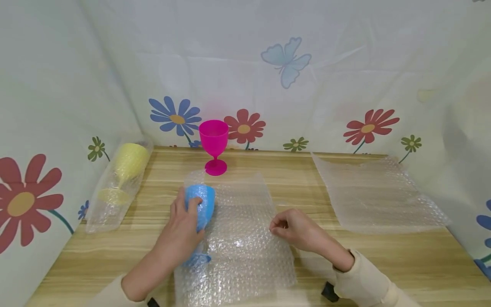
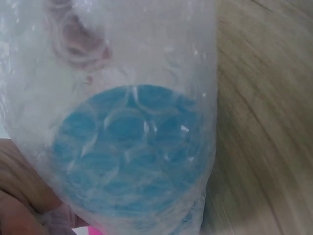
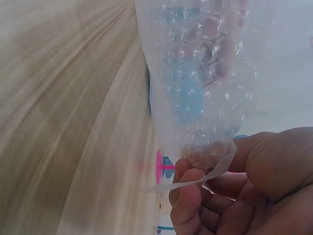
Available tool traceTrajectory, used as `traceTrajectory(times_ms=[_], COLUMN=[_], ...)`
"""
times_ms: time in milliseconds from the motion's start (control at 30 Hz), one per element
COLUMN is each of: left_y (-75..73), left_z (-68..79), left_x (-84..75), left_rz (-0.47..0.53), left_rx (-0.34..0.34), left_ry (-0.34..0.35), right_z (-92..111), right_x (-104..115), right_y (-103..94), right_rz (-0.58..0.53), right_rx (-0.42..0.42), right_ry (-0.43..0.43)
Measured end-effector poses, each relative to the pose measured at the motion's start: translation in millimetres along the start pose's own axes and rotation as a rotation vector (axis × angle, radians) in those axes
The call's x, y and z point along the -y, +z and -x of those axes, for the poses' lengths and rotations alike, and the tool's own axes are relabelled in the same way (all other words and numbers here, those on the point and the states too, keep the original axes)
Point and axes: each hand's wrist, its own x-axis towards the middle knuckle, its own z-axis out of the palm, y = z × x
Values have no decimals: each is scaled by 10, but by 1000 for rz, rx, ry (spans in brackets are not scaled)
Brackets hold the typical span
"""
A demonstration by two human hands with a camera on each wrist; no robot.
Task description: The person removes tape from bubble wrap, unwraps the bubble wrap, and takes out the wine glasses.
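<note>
A blue goblet (image 1: 207, 204) lies on its side along the left part of a bubble wrap sheet (image 1: 245, 238). My left hand (image 1: 177, 232) grips its cup, fingers curled over the wrap-covered side. Through the plastic, the left wrist view shows a round blue end of the goblet (image 2: 132, 152). To the right, my right hand (image 1: 297, 230) pinches the sheet's right edge between thumb and fingers. The right wrist view shows that edge of the wrap (image 3: 210, 117) raised, with the blue goblet and left fingers blurred behind it.
A pink goblet (image 1: 213, 138) stands upright just behind the sheet. At the left, a yellow goblet (image 1: 130, 162) lies rolled in bubble wrap against the wall cloth. Another bubble wrap sheet (image 1: 376, 196) is spread at the right of the wooden table (image 1: 402, 256). Flowered cloth (image 1: 230, 72) encloses the table.
</note>
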Motion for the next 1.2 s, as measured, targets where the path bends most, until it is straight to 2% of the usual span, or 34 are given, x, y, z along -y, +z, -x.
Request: traceTrajectory(times_ms=[300, 433, 533, 667, 1000, 1100, 1200], left_y=[41, 37, 1, -56, -115, -140, -176], left_z=[46, 35, 31, 36, 14, 10, 7], left_x=[-19, -20, -10, 25, 103, 182, 284], left_rz=[-115, -147, -220, -293, -147, -111, -30], left_rx=[-21, 14, 47, 56, 122, 139, 180], left_ry=[70, 77, 68, 61, -70, -126, -193], right_z=[11, 21, 28, 50, 117, 136, 152], right_x=[-50, -66, -89, -126, -193, -217, -247], right_y=[43, 54, 53, 33, -29, -45, -52], right_rz=[3, 15, 19, 2, -11, -9, -6], right_rx=[1, -2, -8, -4, -6, -8, -9], right_ry=[-4, -5, -6, 13, 49, 58, 67])
